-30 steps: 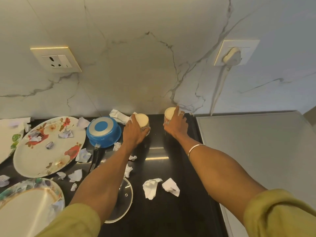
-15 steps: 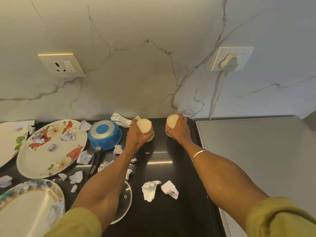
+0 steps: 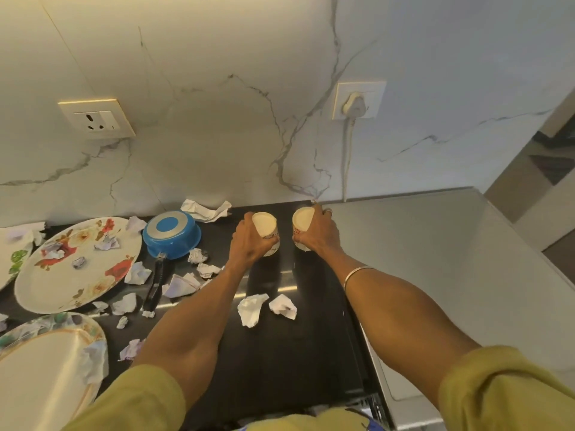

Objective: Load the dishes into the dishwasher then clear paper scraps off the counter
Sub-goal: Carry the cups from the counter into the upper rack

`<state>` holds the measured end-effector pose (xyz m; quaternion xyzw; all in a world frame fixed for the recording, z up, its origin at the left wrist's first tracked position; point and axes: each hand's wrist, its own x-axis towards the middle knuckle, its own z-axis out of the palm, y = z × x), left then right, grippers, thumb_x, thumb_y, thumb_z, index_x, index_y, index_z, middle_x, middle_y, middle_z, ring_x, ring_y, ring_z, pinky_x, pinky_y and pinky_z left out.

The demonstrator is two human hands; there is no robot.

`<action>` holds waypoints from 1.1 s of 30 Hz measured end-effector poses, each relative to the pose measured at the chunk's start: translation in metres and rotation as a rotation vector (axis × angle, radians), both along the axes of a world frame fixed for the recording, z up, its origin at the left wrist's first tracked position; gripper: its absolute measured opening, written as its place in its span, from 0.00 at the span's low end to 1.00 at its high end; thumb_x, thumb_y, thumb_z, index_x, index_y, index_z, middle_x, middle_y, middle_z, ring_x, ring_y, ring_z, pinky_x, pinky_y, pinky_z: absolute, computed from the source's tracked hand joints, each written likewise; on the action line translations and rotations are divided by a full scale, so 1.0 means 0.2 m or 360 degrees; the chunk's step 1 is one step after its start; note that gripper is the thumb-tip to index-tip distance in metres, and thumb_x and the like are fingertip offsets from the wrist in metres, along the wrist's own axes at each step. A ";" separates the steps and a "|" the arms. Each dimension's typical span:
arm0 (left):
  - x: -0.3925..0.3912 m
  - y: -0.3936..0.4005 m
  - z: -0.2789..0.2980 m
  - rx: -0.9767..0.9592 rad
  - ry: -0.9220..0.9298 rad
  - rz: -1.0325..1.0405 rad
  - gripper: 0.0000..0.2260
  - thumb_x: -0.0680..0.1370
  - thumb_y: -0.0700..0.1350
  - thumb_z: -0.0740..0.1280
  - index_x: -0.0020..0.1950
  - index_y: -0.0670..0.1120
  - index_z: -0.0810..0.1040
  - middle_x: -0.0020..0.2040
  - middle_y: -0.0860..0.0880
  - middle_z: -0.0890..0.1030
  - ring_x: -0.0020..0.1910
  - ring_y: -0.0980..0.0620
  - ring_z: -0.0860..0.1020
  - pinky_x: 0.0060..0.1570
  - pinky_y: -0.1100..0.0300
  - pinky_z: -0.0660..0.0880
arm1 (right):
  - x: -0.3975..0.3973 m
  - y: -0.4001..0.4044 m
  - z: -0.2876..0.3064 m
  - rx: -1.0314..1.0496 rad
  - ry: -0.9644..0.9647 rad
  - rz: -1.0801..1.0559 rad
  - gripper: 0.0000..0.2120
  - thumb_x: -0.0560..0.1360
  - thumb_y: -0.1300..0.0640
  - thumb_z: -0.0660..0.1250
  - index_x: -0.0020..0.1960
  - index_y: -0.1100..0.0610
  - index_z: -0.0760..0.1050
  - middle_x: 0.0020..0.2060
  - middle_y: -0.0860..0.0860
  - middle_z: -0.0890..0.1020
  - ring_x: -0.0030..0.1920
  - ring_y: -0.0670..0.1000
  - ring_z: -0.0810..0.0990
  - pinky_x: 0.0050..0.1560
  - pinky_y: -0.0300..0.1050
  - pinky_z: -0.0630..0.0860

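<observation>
Hands grip two upturned cups near the counter's back edge, the left hand (image 3: 249, 244) around one cup (image 3: 266, 227), the right hand (image 3: 317, 236) around the other cup (image 3: 302, 220).

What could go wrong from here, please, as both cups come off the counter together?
Each hand grips one cup, left hand on the left cup, right hand on the right cup; with neither hand free, a slip could go uncaught. The cups sit close together and may knock. A forearm could brush the paper scraps below.
</observation>
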<state>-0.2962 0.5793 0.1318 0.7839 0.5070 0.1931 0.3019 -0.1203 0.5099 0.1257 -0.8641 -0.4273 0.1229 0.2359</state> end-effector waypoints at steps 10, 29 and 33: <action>-0.06 -0.41 0.00 0.0099 0.0064 -0.0290 0.38 0.66 0.57 0.78 0.68 0.46 0.64 0.64 0.44 0.75 0.60 0.43 0.76 0.57 0.48 0.76 | -0.16 -0.60 -0.01 -0.0048 -0.0035 -0.0220 0.45 0.63 0.42 0.79 0.70 0.53 0.60 0.65 0.57 0.70 0.60 0.59 0.76 0.55 0.52 0.80; -0.29 -1.64 -0.07 0.0024 0.0114 -0.1048 0.36 0.63 0.58 0.76 0.65 0.47 0.67 0.62 0.48 0.77 0.60 0.42 0.77 0.53 0.51 0.74 | -0.71 -2.16 -0.03 0.0042 0.0084 -0.1022 0.44 0.62 0.42 0.79 0.69 0.53 0.61 0.62 0.58 0.72 0.59 0.61 0.77 0.55 0.59 0.79; -0.22 -1.90 -0.08 0.0057 0.0178 -0.1229 0.39 0.65 0.56 0.78 0.70 0.47 0.63 0.64 0.43 0.75 0.62 0.39 0.75 0.58 0.46 0.75 | -0.71 -2.46 -0.05 -0.0020 0.0071 -0.1132 0.44 0.63 0.42 0.78 0.70 0.53 0.60 0.63 0.57 0.72 0.60 0.61 0.77 0.55 0.57 0.79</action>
